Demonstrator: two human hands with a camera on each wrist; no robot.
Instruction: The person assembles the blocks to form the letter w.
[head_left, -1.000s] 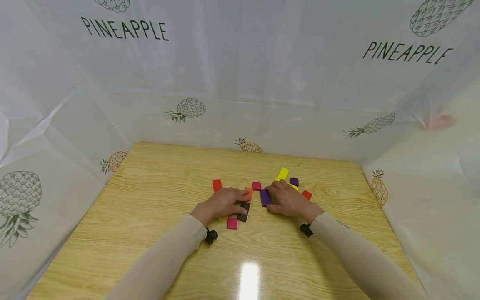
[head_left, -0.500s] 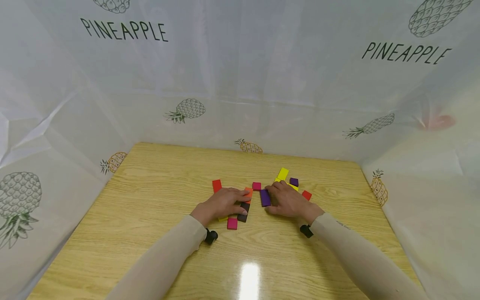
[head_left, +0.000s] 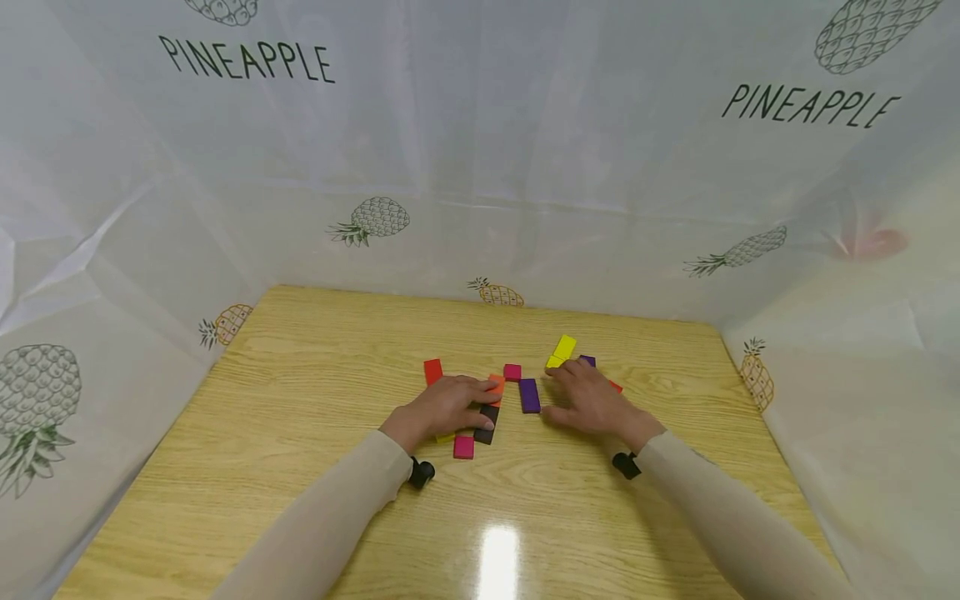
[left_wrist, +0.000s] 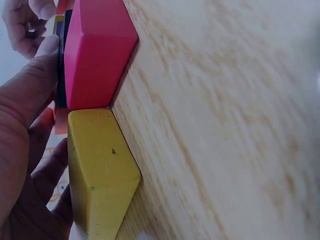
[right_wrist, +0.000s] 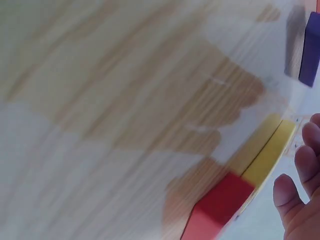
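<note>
My left hand [head_left: 447,404] rests over a cluster of blocks. Its fingertips touch an orange block [head_left: 497,390], and the thumb lies on a black block [head_left: 487,425]. A pink block [left_wrist: 100,55] and a yellow block [left_wrist: 102,160] sit beside that hand in the left wrist view. My right hand [head_left: 592,402] hovers with loosely bent fingers, a small gap to the right of a purple block [head_left: 529,396]. It partly covers some blocks. In the right wrist view, a red block [right_wrist: 220,205] and another yellow block [right_wrist: 270,157] appear near its fingers.
A small pink block [head_left: 512,372] lies between the two groups. Yellow blocks [head_left: 564,348] and another purple block [head_left: 588,361] lie beyond my right hand. A red block [head_left: 433,372] is behind my left hand. A white pineapple-print sheet [head_left: 480,167] surrounds the wooden table [head_left: 337,333].
My right hand has drawn back to the right, away from the purple block, which stays in place. It covers more of the blocks on the right. My left hand has not moved.
</note>
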